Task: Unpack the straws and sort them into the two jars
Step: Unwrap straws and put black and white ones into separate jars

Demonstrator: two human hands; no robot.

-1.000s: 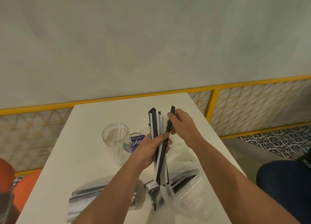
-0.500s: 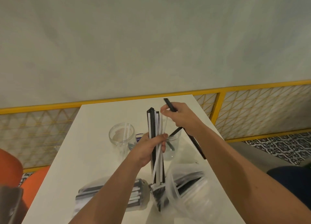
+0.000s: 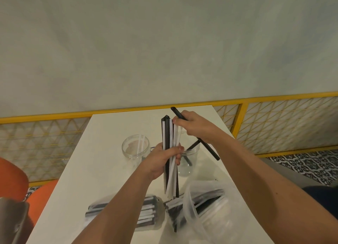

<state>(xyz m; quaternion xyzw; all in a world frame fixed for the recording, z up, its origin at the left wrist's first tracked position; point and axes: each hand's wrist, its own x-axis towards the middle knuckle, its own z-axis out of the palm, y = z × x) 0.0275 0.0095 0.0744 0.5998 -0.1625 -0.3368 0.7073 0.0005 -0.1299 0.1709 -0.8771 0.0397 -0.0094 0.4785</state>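
While the left hand [image 3: 164, 161] holds a tall bunch of thin black and white plastic straws [image 3: 169, 152] standing up over the middle of the white table [image 3: 102, 170], the right hand [image 3: 192, 126] holds one long black straw [image 3: 208, 148] that slants down to the right. The left fingers are wrapped tight round the bunch. The right fingers are closed round the single black straw near its top end.

I think the sorting step is going on now: one black straw is out of the bunch and needs to go in its jar. The clear round jar with black straws in it [image 3: 188, 163] stands just behind the left hand, near the right edge of the table. The clear round jar with white straws in it [image 3: 135, 146] stands to its left, nearer the far edge. The next move calls for tipping the black straw so its low end points into the mouth of the jar with the black ones, then letting go.

More straws lie in see-through plastic bags [image 3: 146, 212] at the near edge of the table, so a lot of the job looks left to do. The straws look light, stiff and smooth
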